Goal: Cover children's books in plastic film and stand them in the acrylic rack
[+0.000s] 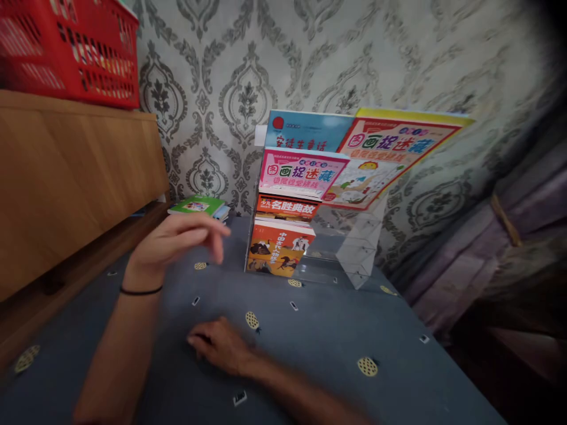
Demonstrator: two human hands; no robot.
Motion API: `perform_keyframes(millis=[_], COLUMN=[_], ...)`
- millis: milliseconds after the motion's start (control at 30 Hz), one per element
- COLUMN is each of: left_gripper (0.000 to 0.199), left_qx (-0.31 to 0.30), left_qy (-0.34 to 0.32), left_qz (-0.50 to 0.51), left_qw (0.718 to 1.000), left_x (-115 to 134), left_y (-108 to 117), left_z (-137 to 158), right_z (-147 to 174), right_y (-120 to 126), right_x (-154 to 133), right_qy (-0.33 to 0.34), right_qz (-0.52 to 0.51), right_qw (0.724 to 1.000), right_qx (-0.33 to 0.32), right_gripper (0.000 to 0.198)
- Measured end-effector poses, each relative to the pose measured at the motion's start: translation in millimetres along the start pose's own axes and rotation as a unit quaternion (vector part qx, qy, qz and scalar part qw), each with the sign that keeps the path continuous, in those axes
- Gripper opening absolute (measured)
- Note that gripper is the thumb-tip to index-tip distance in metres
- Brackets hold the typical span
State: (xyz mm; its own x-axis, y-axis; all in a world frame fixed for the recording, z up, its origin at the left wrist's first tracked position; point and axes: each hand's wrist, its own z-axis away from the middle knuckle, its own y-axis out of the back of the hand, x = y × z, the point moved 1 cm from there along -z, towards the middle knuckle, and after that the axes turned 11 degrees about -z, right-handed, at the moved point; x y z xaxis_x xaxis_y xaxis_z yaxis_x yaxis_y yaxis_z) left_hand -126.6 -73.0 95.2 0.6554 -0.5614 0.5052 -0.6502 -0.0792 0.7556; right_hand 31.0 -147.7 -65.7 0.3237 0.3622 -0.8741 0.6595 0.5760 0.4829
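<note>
The clear rack (354,248), a stepped acrylic stand, sits on the surface (336,330) near the wall and holds picture books in tiers: an orange book (279,251) with horses at the bottom front, a red-banded book (287,206) above it, a pink book (299,172) on the next step, and a blue book (305,131) at the back. A larger yellow-edged book (381,159) leans tilted on the rack's right half, whose lower pockets show through as bare plastic. The left hand (177,242) hovers just left of the rack, fingers loosely spread and slightly curled, holding nothing; a thin black band (140,290) circles its wrist. The right hand (221,348) lies palm down on the surface in front of the rack, fingers relaxed and flat, gripping nothing. The surface is covered by grey-blue cloth with small yellow dotted ovals. A green book (197,206) lies flat farther left, beside a wooden cabinet (66,183) that carries a red perforated basket (71,50). Grey damask wallpaper (230,77) lies behind.
</note>
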Motion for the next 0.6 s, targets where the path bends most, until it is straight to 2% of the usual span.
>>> perform_keyframes(millis=[67, 100, 133, 200, 300, 367, 600], left_gripper=[0.040, 0.040, 0.042, 0.049, 0.059, 0.057, 0.043], left_qx=[-0.030, -0.006, 0.021, -0.003, -0.029, -0.036, -0.053], left_qy=[-0.017, 0.011, 0.051, 0.114, 0.110, 0.093, 0.073], left_qz=[-0.081, -0.162, -0.256, -0.385, -0.431, -0.452, -0.490], left_qw=[0.996, 0.987, 0.965, 0.916, 0.895, 0.886, 0.867], left_x=[-24, -38, -52, -77, -103, -112, -124], left_y=[-18, -29, -39, -57, -71, -72, -67], left_z=[-53, -70, -81, -90, -91, -94, -116], right_z=[-1, -1, -1, -2, -1, 0, -2], right_y=[-1, -1, -1, 0, 2, 3, 2], right_x=[2, 2, 2, 2, 2, 2, 6], right_qy=[0.006, 0.007, 0.007, 0.004, 0.008, 0.016, 0.002], right_qz=[-0.010, -0.017, -0.023, -0.031, -0.039, -0.044, -0.058], right_qw=[1.000, 1.000, 1.000, 1.000, 0.999, 0.999, 0.998], right_qx=[0.008, 0.008, 0.007, 0.004, 0.002, 0.000, -0.004], right_gripper=[0.019, 0.018, 0.018, 0.018, 0.019, 0.020, 0.020])
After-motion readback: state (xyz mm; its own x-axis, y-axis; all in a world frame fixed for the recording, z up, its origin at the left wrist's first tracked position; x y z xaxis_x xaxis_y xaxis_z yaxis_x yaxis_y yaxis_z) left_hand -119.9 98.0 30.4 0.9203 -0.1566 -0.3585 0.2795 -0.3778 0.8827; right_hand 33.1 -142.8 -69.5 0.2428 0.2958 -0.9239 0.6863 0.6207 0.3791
